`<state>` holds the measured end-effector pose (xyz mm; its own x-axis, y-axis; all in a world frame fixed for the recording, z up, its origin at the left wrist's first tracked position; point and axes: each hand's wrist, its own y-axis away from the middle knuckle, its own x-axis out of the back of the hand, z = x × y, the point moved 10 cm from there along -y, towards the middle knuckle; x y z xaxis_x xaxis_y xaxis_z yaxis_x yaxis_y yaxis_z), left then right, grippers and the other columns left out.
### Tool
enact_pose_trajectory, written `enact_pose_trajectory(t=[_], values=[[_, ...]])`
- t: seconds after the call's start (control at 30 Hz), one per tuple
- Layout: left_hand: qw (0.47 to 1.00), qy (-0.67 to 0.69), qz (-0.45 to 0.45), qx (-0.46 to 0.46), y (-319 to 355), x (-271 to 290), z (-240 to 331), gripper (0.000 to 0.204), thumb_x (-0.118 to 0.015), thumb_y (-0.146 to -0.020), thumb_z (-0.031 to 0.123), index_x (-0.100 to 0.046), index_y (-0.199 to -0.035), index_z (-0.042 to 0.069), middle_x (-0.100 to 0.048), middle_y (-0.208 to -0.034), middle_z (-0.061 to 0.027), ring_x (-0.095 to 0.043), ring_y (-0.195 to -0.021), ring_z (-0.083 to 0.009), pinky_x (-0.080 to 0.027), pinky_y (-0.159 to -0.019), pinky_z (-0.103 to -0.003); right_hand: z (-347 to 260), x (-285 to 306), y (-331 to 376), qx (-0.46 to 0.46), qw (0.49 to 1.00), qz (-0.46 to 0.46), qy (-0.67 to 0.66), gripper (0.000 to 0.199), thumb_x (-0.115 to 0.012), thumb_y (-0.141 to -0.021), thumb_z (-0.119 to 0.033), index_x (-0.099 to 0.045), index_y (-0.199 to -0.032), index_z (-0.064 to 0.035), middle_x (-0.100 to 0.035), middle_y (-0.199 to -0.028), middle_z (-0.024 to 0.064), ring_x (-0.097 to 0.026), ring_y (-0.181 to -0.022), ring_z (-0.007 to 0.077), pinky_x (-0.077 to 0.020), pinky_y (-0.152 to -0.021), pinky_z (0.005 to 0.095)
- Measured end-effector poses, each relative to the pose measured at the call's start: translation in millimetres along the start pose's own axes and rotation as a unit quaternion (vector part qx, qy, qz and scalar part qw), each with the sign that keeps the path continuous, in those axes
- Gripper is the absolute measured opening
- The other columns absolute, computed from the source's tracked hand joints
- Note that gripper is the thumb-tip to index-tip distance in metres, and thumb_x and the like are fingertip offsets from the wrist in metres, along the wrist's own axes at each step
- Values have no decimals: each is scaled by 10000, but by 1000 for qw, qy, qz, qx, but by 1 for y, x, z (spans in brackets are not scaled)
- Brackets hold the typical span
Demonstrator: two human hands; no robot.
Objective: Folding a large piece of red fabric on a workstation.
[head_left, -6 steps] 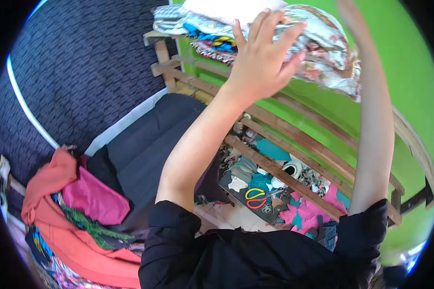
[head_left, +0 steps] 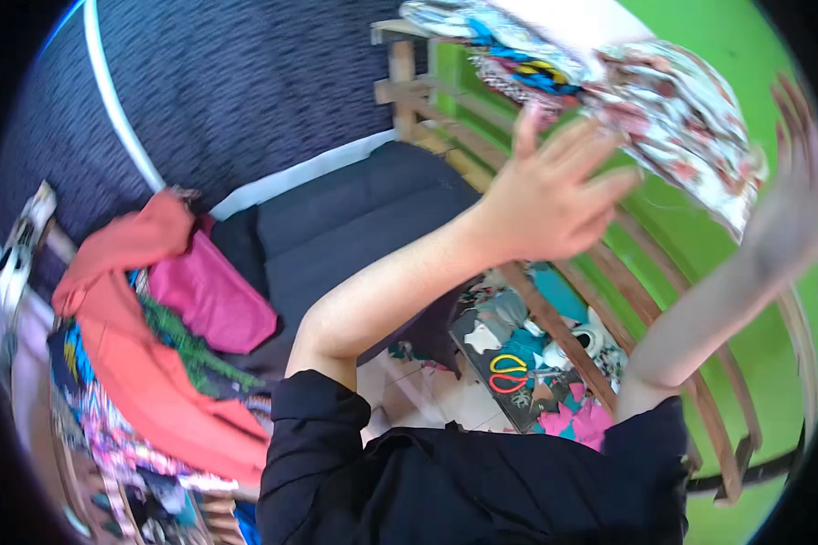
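Both hands dropped away from folded cloth stack point(head_left: 663, 100) on top of wooden rack point(head_left: 554, 318). Left hand point(head_left: 550, 195) spread open, empty, just below-left of stack, nearer. Right hand point(head_left: 791, 191) blurred, open, beside stack's right end. Stack ran left-right.

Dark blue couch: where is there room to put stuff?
The dark blue couch cushion is bare between the pink cloth and the wooden rack. The left edge is crowded with an orange cloth pile; the tray with scissors is full.
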<state>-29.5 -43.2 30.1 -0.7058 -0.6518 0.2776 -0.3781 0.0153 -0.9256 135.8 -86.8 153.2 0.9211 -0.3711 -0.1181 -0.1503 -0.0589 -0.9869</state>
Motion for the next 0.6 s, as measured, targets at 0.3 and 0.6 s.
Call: enact_pose_trajectory(t=[0.3, 0.6], values=[[927, -44, -181, 326, 173, 83, -34, 204, -584, -740, 226, -596, -937, 171, -495, -1120, -58, -386, -1185, -233, -124, -942, -561, 62, -169, 219, -344, 883, -98, -304, 144, -470, -804, 12, -553, -921, 20, -557, -909, 70, -513, -866, 130, -382, -803, 242], [745, -136, -87, 648, 322, 218, -3, 203, -552, -805, 229, -598, -975, 126, -547, -1044, -45, -470, -1070, -194, -117, -977, -508, -13, -333, 346, -454, 707, -292, -457, 108, -524, -796, -22, -571, -893, -8, -554, -850, 22, -509, -776, 86, -412, -720, 209]])
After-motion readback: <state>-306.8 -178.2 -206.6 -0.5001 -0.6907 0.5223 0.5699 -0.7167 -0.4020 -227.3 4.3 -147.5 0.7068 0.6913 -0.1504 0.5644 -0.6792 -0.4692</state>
